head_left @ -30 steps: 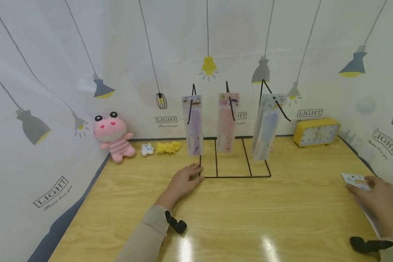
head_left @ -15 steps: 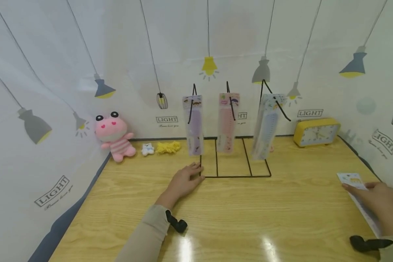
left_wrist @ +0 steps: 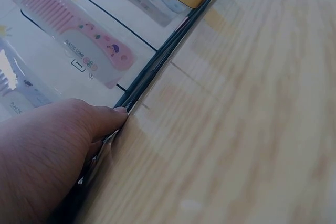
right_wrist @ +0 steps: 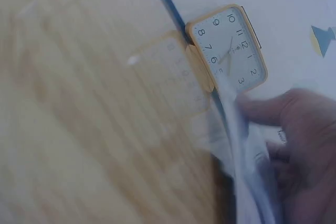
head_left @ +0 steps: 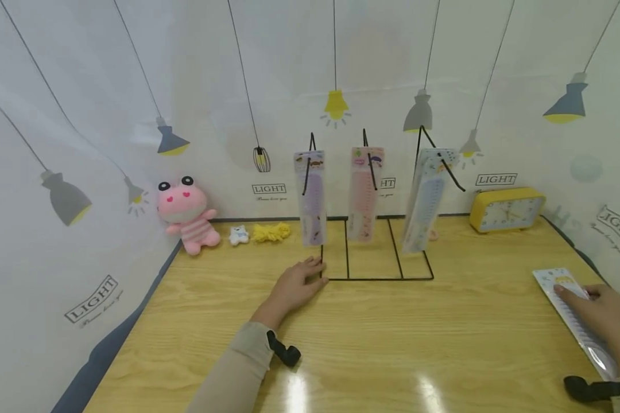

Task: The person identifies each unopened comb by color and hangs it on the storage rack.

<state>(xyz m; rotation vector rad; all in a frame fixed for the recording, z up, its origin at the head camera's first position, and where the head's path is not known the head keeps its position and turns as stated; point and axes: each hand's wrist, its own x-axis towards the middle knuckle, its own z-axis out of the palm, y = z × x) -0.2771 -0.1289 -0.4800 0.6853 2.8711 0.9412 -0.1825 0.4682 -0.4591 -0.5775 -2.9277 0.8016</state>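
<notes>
My left hand holds the front left corner of a black wire display rack. The left wrist view shows the thumb on its base wire. A purple packaged comb, a pink packaged comb and blue packaged combs hang from the rack's hooks. Far to the right, my right hand grips a blue packaged comb, thumb on its face and the other fingers mostly hidden behind. That comb is blurred and nearly edge-on in the right wrist view.
A yellow alarm clock stands at the back right. Along the back left are a pink plush toy, a small white bear figure and a yellow bundle. Lamp-printed sheeting encloses the wooden table.
My right hand has turned the packaged comb so more of its face shows. The left hand stays at the rack's corner. The whole head view has shifted slightly.
</notes>
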